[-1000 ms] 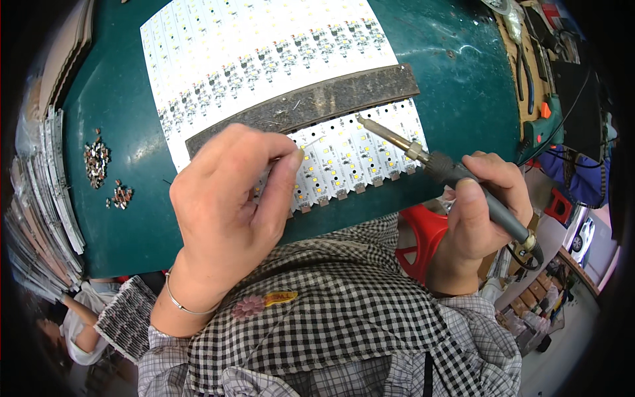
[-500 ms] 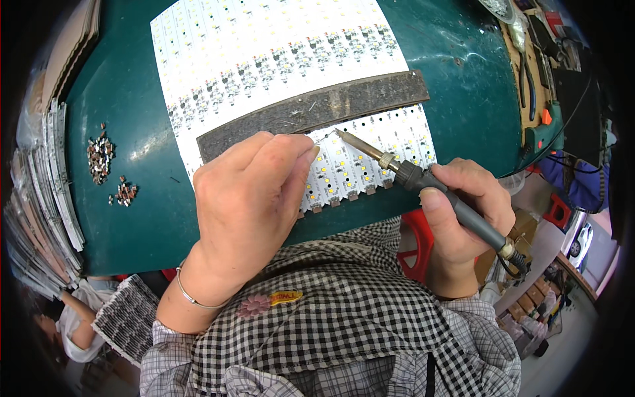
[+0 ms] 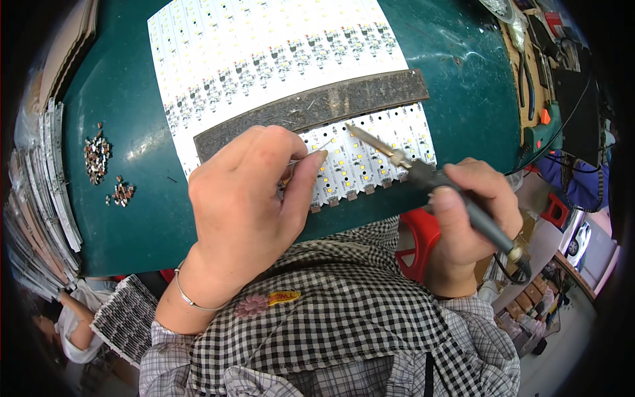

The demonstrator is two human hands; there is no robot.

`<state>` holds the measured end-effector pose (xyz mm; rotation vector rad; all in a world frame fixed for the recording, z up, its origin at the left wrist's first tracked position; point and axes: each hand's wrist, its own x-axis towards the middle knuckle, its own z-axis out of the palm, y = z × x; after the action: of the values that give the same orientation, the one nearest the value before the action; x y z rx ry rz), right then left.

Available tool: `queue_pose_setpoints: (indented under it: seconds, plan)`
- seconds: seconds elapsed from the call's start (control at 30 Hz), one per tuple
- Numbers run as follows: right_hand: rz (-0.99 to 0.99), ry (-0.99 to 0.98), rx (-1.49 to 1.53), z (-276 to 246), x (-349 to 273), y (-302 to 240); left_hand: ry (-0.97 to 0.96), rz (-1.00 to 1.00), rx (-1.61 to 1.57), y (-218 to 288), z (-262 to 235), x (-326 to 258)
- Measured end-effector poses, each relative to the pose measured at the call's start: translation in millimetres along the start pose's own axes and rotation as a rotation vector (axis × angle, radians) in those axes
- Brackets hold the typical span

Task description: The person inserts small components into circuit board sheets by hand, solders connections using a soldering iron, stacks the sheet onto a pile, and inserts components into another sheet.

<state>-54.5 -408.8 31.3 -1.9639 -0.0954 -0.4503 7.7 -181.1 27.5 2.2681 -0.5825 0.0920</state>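
My left hand (image 3: 248, 188) pinches a thin solder wire (image 3: 311, 155), whose free end points right over the white LED circuit board panel (image 3: 278, 40). In my right hand (image 3: 477, 225) is a soldering iron (image 3: 463, 198) with a dark grey handle. Its metal tip hovers over or touches the board just below a dark flat bar (image 3: 331, 99); I cannot tell which. That bar lies across the panel. Rows of small yellowish LEDs and black parts cover the board, and brown tabs line its near edge. My left hand hides part of that edge.
Two small piles of tiny components (image 3: 98, 157) lie on the green table (image 3: 142, 225) at left, beside stacked metal strips (image 3: 56, 178). Pliers (image 3: 527, 86) and a green-handled tool (image 3: 546, 132) are at right. A red stool (image 3: 418, 245) stands below the table. Another person sits lower left.
The iron's tip has moved slightly right and up, away from the wire's end. My left fingers have opened out a little, showing more wire. The panel has barely shifted.
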Motion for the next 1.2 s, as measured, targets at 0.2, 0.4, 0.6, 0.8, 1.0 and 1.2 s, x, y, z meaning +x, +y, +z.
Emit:
queue_pose_setpoints:
  seconds: [0.2, 0.4, 0.6, 0.8, 1.0, 1.2]
  plan:
    - [0.103, 0.146, 0.081, -7, 1, 4, 0.004, 0.007, 0.022, 3, -4, 4]
    - [0.072, 0.093, 0.066, -4, 4, 7, -0.042, 0.020, 0.007, 3, 4, 8]
    - [0.025, 0.074, 0.049, -2, 5, 9, -0.039, 0.044, 0.034, 1, 8, 10]
    - [0.013, 0.081, 0.036, -3, 4, 10, -0.033, 0.051, 0.050, 2, 10, 11]
    - [-0.020, 0.049, -0.020, -3, 3, 7, -0.022, 0.075, 0.065, 1, 10, 11]
    - [0.017, 0.264, 0.122, -17, 10, 12, 0.047, -0.024, -0.081, 6, -9, 2]
